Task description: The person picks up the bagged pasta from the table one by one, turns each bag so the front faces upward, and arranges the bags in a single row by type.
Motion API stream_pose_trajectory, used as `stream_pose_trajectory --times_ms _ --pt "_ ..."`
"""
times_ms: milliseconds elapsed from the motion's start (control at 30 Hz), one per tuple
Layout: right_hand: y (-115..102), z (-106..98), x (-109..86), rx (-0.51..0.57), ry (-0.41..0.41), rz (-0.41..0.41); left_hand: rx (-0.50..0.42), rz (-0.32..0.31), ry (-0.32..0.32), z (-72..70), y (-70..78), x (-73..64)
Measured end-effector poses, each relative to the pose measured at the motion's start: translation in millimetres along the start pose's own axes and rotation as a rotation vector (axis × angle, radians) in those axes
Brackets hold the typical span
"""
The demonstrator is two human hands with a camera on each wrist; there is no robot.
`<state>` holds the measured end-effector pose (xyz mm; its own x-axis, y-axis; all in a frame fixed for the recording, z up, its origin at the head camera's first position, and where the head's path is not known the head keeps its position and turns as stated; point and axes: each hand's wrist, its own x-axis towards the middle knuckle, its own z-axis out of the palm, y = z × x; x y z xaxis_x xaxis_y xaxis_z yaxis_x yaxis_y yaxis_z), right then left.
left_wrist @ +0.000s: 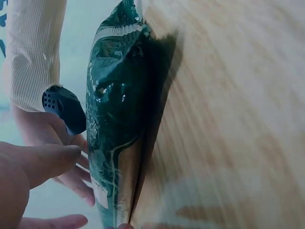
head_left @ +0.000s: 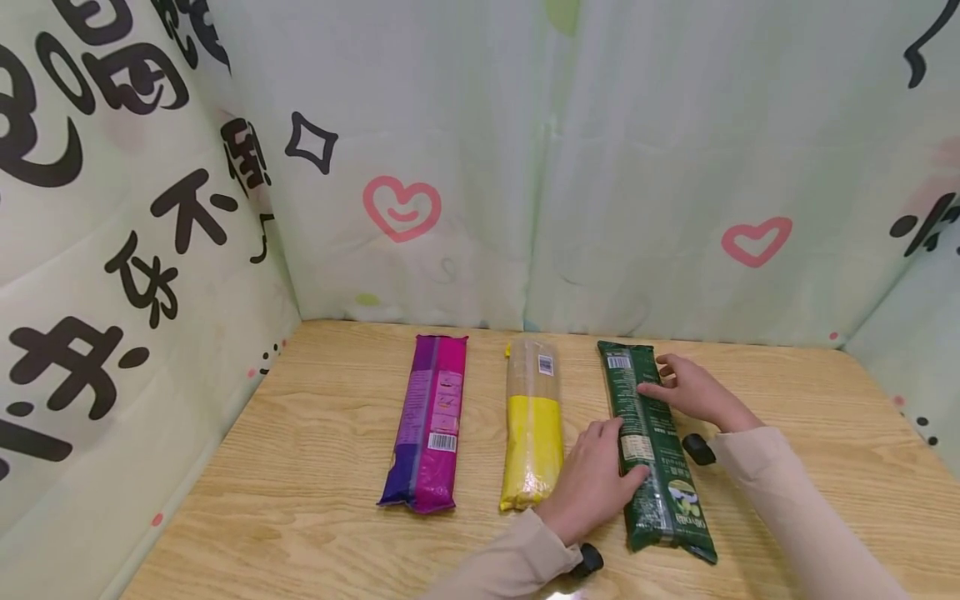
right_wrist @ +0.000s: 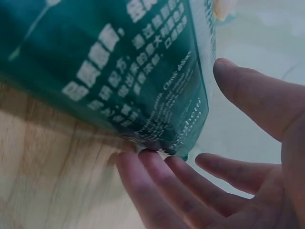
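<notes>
A dark green pack of spaghetti [head_left: 658, 442] lies on the wooden table, its printed and barcoded side facing up. My left hand [head_left: 592, 479] is at the pack's left edge, with the thumb over the top face. On the far right side my right hand [head_left: 697, 393] has its thumb over the pack and its fingers along the edge. Loosely spread fingers of the right hand [right_wrist: 252, 202] reach the lower side of the pack [right_wrist: 143, 62] in the right wrist view. From the left wrist view, the pack [left_wrist: 112, 95] shows side-on, its near end bulging.
To the left lie a yellow pack with a clear upper part [head_left: 534, 442] and a purple and pink pack [head_left: 431, 425]. A printed cloth [head_left: 480, 250] hangs behind the table [head_left: 300, 450] and along its sides. Black wrist cameras [head_left: 699, 449] sit at both cuffs.
</notes>
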<state>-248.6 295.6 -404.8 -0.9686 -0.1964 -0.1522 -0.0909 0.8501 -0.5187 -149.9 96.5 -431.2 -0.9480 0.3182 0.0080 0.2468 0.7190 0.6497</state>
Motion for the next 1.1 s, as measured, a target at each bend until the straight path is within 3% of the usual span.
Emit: stream_pose_trajectory --times_ms 267,533,800,1100 --pt "3.5 0.7 2.4 0.002 -0.012 0.014 -0.089 -0.04 0.033 4.8 -2.1 5.9" --pt "4.2 0.9 0.2 0.037 -0.045 0.022 -0.346 -0.048 0.061 7.6 -6.5 13.1" --pt "6.9 -2.3 -2.6 0.111 -0.099 0.037 -0.352 -0.07 0.092 8.2 -4.9 16.5" --pt "7.4 -4.6 -3.6 0.196 -0.155 0.068 -0.314 -0.073 0.082 7.9 -2.4 18.2"
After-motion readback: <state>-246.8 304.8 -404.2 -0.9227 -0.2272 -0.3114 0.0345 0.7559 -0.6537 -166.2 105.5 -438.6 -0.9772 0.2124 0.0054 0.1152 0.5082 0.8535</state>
